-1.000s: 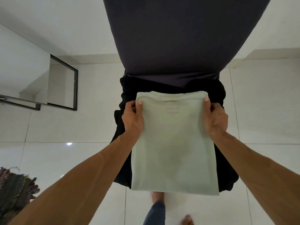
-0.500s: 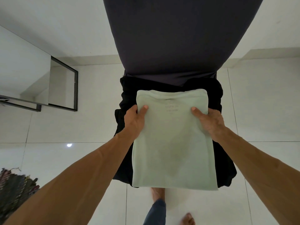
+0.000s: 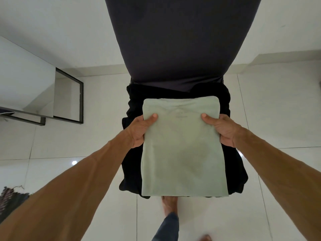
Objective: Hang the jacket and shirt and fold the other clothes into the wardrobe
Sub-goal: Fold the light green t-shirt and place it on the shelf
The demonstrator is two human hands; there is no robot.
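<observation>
Head view: a folded pale green T-shirt (image 3: pixel 182 153) lies flat on top of a black garment (image 3: pixel 132 105). The garment is spread over a seat in front of a dark grey chair back (image 3: pixel 178 40). The shirt's long axis runs from the near edge of the seat straight toward the chair back, and a faint neck-label print shows through at the far end. Its near edge hangs just past the black cloth.

The left hand (image 3: pixel 139 131) grips the shirt's left edge and the right hand (image 3: pixel 224 131) grips its right edge, both toward the far end. Each thumb is pressed on top, and the other fingers are tucked under the fabric out of sight.

The black garment covers the seat completely, so the seat's own edges cannot be made out. The chair back is cut off by the top of the frame.

On the white tiled floor (image 3: pixel 278 119) a bare foot (image 3: pixel 169 204) shows below the shirt. A black-framed mirror (image 3: pixel 81 100) stands at the left, and a patterned cloth (image 3: pixel 10 199) is cropped at the lower left.
</observation>
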